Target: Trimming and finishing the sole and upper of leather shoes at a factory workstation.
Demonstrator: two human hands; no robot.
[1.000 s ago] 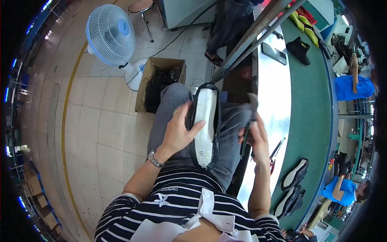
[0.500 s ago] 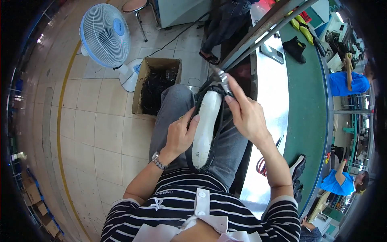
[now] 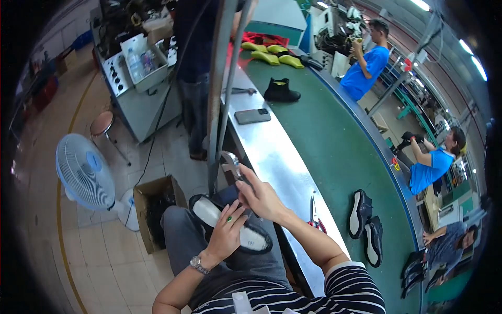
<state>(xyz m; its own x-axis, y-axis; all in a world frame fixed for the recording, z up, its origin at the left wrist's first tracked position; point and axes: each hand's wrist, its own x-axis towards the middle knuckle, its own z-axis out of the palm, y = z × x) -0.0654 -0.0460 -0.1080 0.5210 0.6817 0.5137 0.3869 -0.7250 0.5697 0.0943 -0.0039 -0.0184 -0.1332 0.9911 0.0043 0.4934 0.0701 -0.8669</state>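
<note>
A black shoe (image 3: 206,210) lies across my lap with its white underside facing up, tilted with one end toward the upper left. My left hand (image 3: 226,233) rests across its middle, fingers curled over the white underside and edge; the thumb is hidden. Close above it, my right hand (image 3: 264,201) is wrapped around the handles of metal pliers (image 3: 230,158). The curved head of the pliers points up and away, lifted off the shoe. The fingertips of my two hands nearly meet over the shoe.
A fan (image 3: 86,167) and a carton of black scraps (image 3: 151,214) stand left. Right, a metal ledge (image 3: 277,162) borders a green belt (image 3: 319,131); red-handled cutters (image 3: 316,214), a phone (image 3: 252,116), a boot (image 3: 282,90) and black shoes (image 3: 361,214) lie there. A post (image 3: 215,94) rises ahead.
My view has swung up and right, showing more belt and co-workers. The shoe has turned from lengthwise to slanted. My left hand has moved from its side onto its middle; the pliers stay in my right.
</note>
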